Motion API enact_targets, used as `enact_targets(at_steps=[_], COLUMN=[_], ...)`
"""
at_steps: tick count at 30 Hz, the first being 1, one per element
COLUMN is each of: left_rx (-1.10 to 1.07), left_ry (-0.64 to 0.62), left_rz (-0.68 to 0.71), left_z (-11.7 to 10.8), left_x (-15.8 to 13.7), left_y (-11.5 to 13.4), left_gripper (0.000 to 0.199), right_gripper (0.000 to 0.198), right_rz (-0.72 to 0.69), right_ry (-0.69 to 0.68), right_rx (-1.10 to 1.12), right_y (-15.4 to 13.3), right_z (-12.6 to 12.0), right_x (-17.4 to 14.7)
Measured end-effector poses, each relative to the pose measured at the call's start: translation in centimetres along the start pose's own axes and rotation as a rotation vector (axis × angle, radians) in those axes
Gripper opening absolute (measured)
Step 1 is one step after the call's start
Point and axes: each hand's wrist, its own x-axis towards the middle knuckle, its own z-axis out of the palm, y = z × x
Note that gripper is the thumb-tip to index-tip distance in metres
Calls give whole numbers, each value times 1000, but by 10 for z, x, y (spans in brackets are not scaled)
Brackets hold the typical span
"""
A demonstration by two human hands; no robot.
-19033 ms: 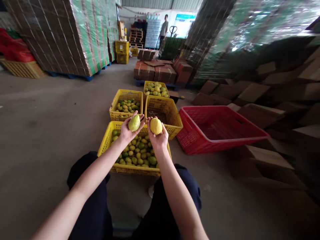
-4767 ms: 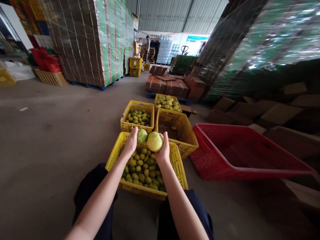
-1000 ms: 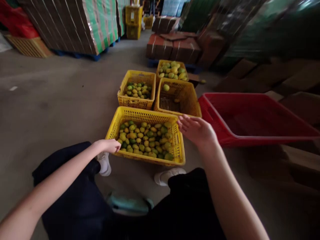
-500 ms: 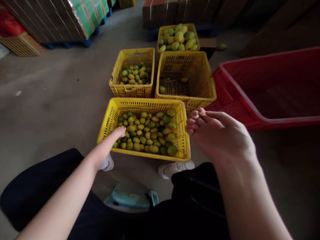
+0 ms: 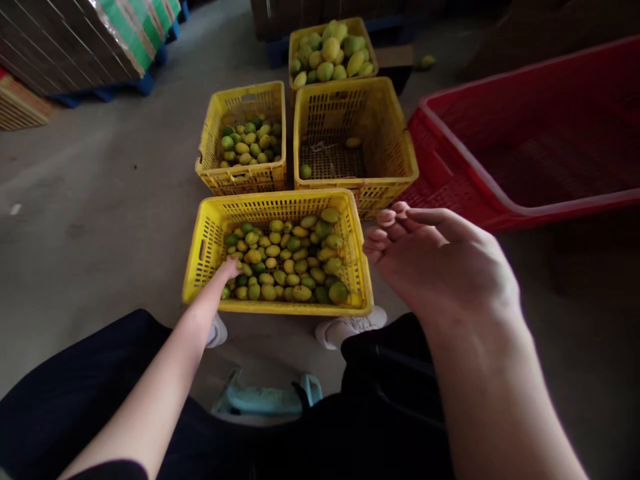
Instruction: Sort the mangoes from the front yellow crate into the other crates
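Observation:
A yellow plastic crate (image 5: 277, 308) in front of my feet holds many small green and yellow lemons (image 5: 280, 260). My left hand (image 5: 231, 268) reaches into its left side and touches the lemons there. Its fingers are small and partly hidden among the fruit, so their grip does not show. My right hand (image 5: 435, 260) hovers beside the crate's right edge, palm turned up. Its fingers are loosely bent and apart, with nothing in them.
Behind stand a yellow crate of lemons (image 5: 242, 175), a deeper crate (image 5: 357, 181) with a few fruits, and one heaped with larger fruit (image 5: 330, 50). A red bin (image 5: 450, 167) is at right. A light blue stool (image 5: 265, 400) shows below. Wrapped boxes (image 5: 65, 47) stand on a pallet.
The view has shifted, so crates and bin appear further left and higher. My left hand stays among the lemons at the crate's left side. The right hand remains raised, palm up.

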Motion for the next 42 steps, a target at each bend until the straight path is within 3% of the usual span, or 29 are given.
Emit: enact_targets(at_steps=[3, 6, 8, 11, 13, 15, 17, 19, 22, 24, 27, 29, 32, 36, 42], left_rx=[-102, -269, -491, -594, -585, -547, -488, -387, -53, 393, 552, 567, 606, 664, 725], left_ry=[13, -9, -22, 25, -6, -33, -82, -138, -92, -80, -102, -100, -81, -66, -80], left_rz=[53, 196, 479, 853, 979, 1020, 994, 906, 643, 468, 430, 442, 423, 407, 430], left_z=[-25, -71, -111, -169, -194, -203, -196, -173, -116, -72, -15, 10, 32, 43, 49], left_x=[-8, -31, -62, -128, -169, -191, -186, -159, -109, -84, -62, -48, -21, 11, 19], left_y=[14, 42, 70, 116, 138, 144, 134, 112, 75, 58, 53, 59, 71, 78, 65], left_gripper=[55, 52, 58, 61, 69, 69, 57, 44, 38, 29, 28, 34, 38, 44, 56], right_gripper=[6, 5, 6, 20, 31, 32, 27, 22, 18, 17, 17, 17, 16, 13, 14], right_rz=[5, 3, 13, 95, 177, 218, 184, 118, 65, 53, 47, 43, 22, 7, 50], right_ry=[-23, -70, -29, 59, 38, -11, -38, -46, -39, -20, 19, 41, 55, 97, 165], right_rx=[-29, -93, -145, -223, -189, -106, -51, -29, 11, 25, 15, -6, -27, -31, -36], right_y=[7, 24, 38, 55, 59, 57, 51, 43, 34, 30, 25, 20, 8, -8, -17], right_z=[6, 10, 16, 34, 49, 59, 59, 51, 31, 18, 4, -2, -10, -16, -23], right_x=[-1, 2, 5, 3, -4, -14, -22, -25, -23, -21, -23, -26, -32, -37, -36])
